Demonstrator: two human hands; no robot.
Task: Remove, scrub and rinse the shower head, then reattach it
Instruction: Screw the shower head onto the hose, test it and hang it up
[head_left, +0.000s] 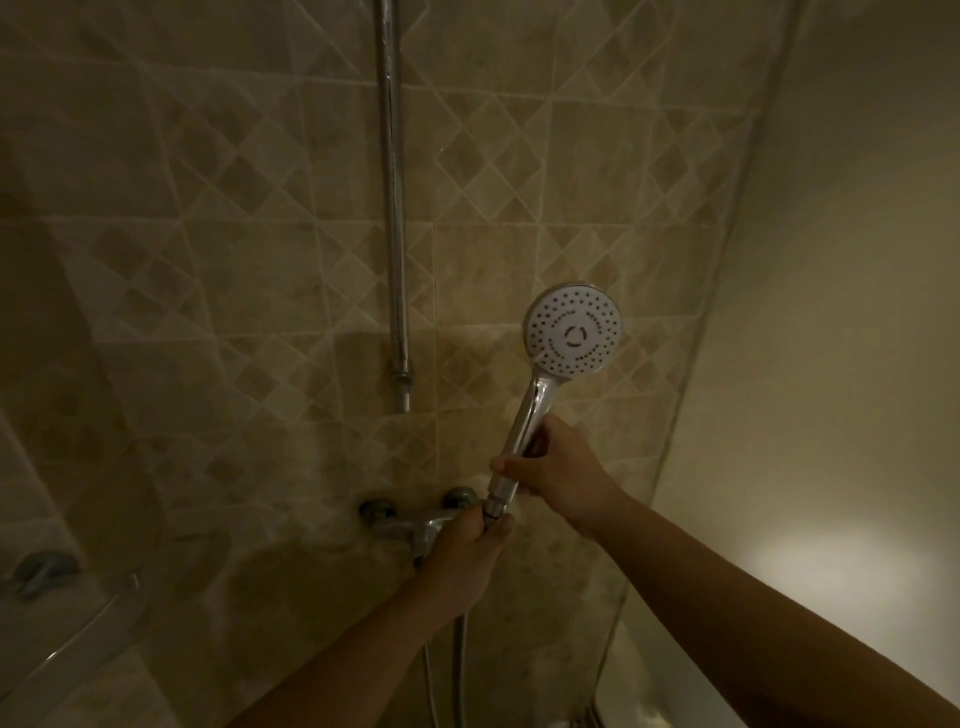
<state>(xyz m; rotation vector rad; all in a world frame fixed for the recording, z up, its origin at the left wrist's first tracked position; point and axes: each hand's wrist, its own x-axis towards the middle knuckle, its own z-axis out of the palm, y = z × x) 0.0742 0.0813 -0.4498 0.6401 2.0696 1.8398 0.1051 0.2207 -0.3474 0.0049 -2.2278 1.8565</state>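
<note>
The shower head (573, 329) is round and white with dark nozzle holes, on a chrome handle (524, 421). It stands upright, face toward me, in front of the tiled wall. My right hand (556, 470) grips the lower part of the handle. Just below it, my left hand (465, 551) closes its fingers around the hose nut (493, 508) at the handle's base. The hose (458, 670) hangs straight down from under my left hand.
A chrome riser pipe (393, 208) runs down the beige tiled wall to the mixer tap (410, 522), which sits just left of my left hand. A plain wall (831, 312) stands at the right. A curved glass shelf with a grey bracket (44, 569) sits at the lower left.
</note>
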